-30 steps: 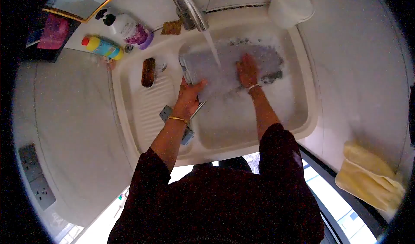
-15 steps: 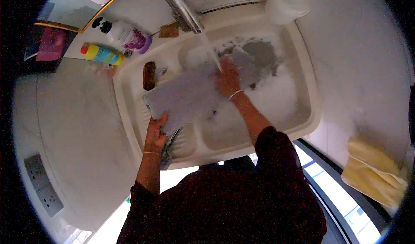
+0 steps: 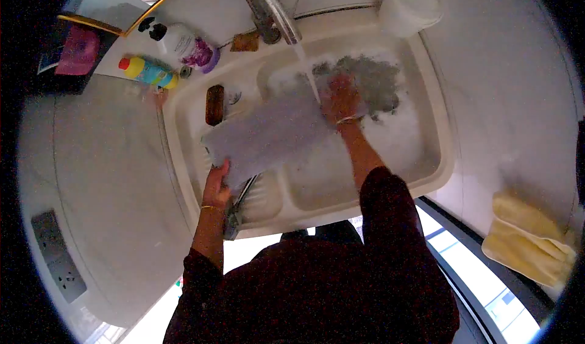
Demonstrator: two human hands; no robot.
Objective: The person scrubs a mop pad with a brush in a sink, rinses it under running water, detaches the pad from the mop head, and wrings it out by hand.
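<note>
A flat, pale lilac-grey rectangular panel (image 3: 271, 131) lies slanted across the white sink (image 3: 448, 161). My left hand (image 3: 216, 187) grips its near left end, with the thumb on the top face. Over the panel's far right end is my right hand (image 3: 342, 99), beside the stream of running water; its fingers are blurred, so their pose is unclear. The faucet (image 3: 277, 12) pours onto the panel close to that hand. Suds and dark grey murky water (image 3: 381, 79) fill part of the large basin.
A brown wooden brush (image 3: 214, 105) sits on the sink's left ledge. Behind it stand a white-and-purple pump bottle (image 3: 186, 48), a yellow-and-blue bottle (image 3: 148, 72) and a brown sponge (image 3: 245, 42). A white tub (image 3: 411, 9) is at the back right. A yellow cloth (image 3: 527, 237) hangs at right.
My right hand has slid right along the panel to its far end. My left hand keeps its grip on the near end. The view has shifted slightly.
</note>
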